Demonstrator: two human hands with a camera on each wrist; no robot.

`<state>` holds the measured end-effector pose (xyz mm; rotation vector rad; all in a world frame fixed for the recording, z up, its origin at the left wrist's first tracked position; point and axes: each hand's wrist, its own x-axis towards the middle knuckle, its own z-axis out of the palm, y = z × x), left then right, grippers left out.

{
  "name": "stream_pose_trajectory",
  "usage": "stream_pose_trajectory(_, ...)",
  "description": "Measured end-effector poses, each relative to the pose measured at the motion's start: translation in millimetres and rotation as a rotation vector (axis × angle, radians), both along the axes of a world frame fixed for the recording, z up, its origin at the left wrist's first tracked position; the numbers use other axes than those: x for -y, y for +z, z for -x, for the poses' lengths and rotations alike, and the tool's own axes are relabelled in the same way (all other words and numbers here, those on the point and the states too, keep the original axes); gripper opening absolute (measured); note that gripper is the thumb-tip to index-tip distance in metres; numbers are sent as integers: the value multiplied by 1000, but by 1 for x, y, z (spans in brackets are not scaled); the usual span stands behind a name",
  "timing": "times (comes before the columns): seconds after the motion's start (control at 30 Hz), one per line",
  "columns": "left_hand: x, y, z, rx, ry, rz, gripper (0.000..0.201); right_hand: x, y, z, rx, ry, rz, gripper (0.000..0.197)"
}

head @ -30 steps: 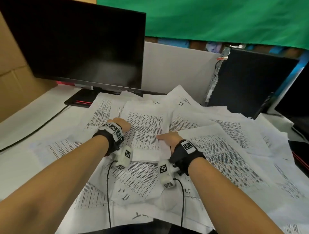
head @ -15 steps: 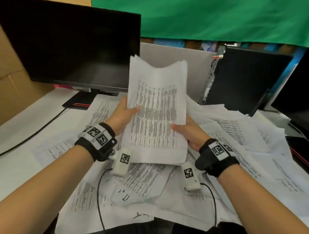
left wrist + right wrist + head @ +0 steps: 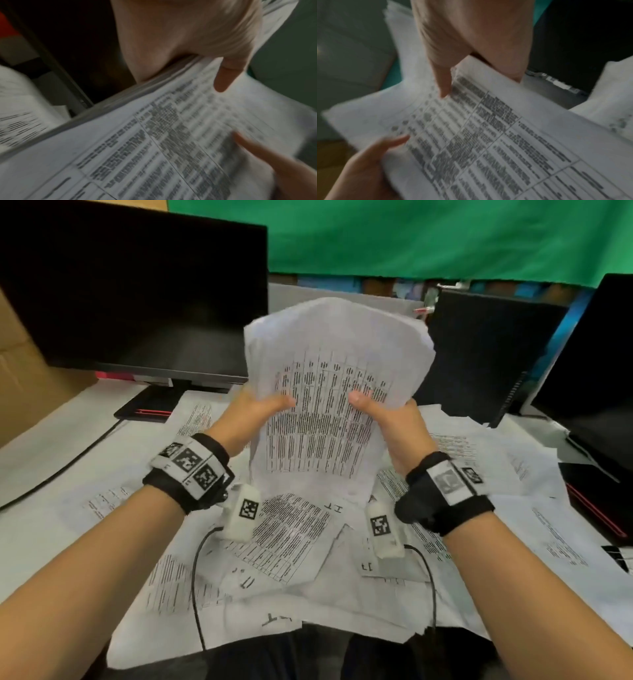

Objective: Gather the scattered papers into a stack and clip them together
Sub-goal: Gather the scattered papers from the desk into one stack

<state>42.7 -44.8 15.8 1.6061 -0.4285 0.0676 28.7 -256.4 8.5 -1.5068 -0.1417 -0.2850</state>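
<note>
While the remaining printed sheets (image 3: pixel 287 529) lie scattered over the white table (image 3: pixel 51 446), a sheaf of papers (image 3: pixel 335 378) is held upright above them, in front of the dark monitor (image 3: pixel 130 285). The left hand (image 3: pixel 250 419) grasps its left edge, thumb across the printed face; the right hand (image 3: pixel 394 422) grasps the right edge likewise. Each grip is clenched on the sheaf, whose top corners droop outward.

I've lifted the stack (image 3: pixel 337 378) off the desk, upright between my left hand (image 3: pixel 251 417) and right hand (image 3: pixel 394 422), thumbs now pressed nearer together.
</note>
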Motion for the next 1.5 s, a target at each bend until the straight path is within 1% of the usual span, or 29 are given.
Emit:
stream_pose_trajectory(0.07, 14, 9, 6, 98, 64, -29, 25, -14, 9, 0, 36, -73, -66, 31)
stream_pose_trajectory(0.1, 19, 17, 8, 158, 93, 7, 24, -19, 16, 0, 72, -90, -81, 30)
stream_pose_trajectory(0.13, 22, 24, 11, 195, 122, 68, 27, -23, 21, -2, 108, -102, -81, 34)
stream_pose_trajectory(0.2, 20, 27, 9, 193, 166, 161, 29, -25, 23, -2, 113, -101, -63, 56)
stream_pose_trajectory(0.23, 14, 20, 5, 147, 167, 173, 25, -22, 16, -4, 55, -107, -30, 67)
stream_pose_trajectory(0.27, 6, 8, 1, 54, 155, 137, 20, -19, 6, -4, -22, -95, 24, 68)
stream_pose_trajectory(0.3, -1, -6, -4, -75, 129, 55, 33, -17, -8, 0, -104, -39, 76, 60)
stream_pose_trajectory(0.37, -12, -35, -8, -300, 68, -187, 86, -13, -40, 3, -258, 65, 165, 58)
stream_pose_trajectory(0.4, -14, -43, -8, -362, 68, -254, 95, -14, -50, 3, -271, 55, 190, 59)
stream_pose_trajectory(0.43, -17, -48, -10, -400, 98, -263, 89, -16, -55, 1, -243, 14, 186, 52)
stream_pose_trajectory(0.53, -36, -48, -8, -413, 158, -184, 56, -17, -52, -9, -193, -142, 100, 18)
stream_pose_trajectory(0.57, -50, -48, -7, -413, 244, -172, 55, -14, -51, -12, -204, -177, 38, 18)
stream_pose_trajectory(0.63, -97, -59, -3, -417, 587, -111, 60, -4, -55, -14, -289, -209, -106, 23)
stream_pose_trajectory(0.7, -152, -82, 7, -500, 918, -87, 78, 6, -65, -12, -409, -243, -191, 32)
stream_pose_trajectory(0.73, -173, -96, 11, -580, 1007, -102, 90, 11, -72, -11, -454, -259, -209, 39)
stream_pose_trajectory(0.77, -188, -110, 12, -671, 1041, -156, 97, 16, -83, -15, -499, -255, -206, 55)
stream_pose_trajectory(0.83, -196, -126, 14, -779, 1051, -292, 98, 46, -139, -49, -600, -249, -154, 111)
stream_pose_trajectory(0.87, -188, -125, 18, -804, 1057, -360, 100, 64, -173, -73, -642, -236, -173, 129)
stream_pose_trajectory(0.9, -180, -123, 20, -809, 1051, -398, 101, 75, -196, -90, -677, -235, -196, 133)
stream_pose_trajectory(0.97, -166, -117, 16, -811, 976, -377, 99, 54, -185, -74, -712, -171, -260, 119)
stream_pose_trajectory(1.0, -159, -112, 13, -805, 920, -372, 94, 34, -155, -51, -714, -185, -238, 100)
stream_pose_trajectory(1.07, -153, -104, 7, -807, 778, -416, 78, 12, -125, -26, -717, -228, -176, 50)
stream_pose_trajectory(1.1, -151, -100, 4, -816, 682, -435, 68, 11, -122, -23, -727, -209, -167, 36)
stream_pose_trajectory(1.13, -149, -96, 1, -830, 587, -434, 60, 13, -122, -23, -732, -195, -169, 30)
stream_pose_trajectory(1.2, -147, -85, -1, -857, 462, -408, 51, 18, -125, -25, -736, -172, -202, 27)
stream_pose_trajectory(1.27, -149, -69, 5, -819, 495, -436, 56, 19, -127, -25, -744, -165, -223, 29)
stream_pose_trajectory(1.33, -154, -59, 15, -825, 525, -379, 61, 18, -125, -24, -735, -169, -225, 28)
stream_pose_trajectory(1.4, -159, -58, 31, -851, 491, -244, 71, 17, -124, -23, -719, -173, -205, 30)
stream_pose_trajectory(1.5, -163, -76, 41, -839, 425, -50, 101, 15, -124, -24, -704, -179, -170, 28)
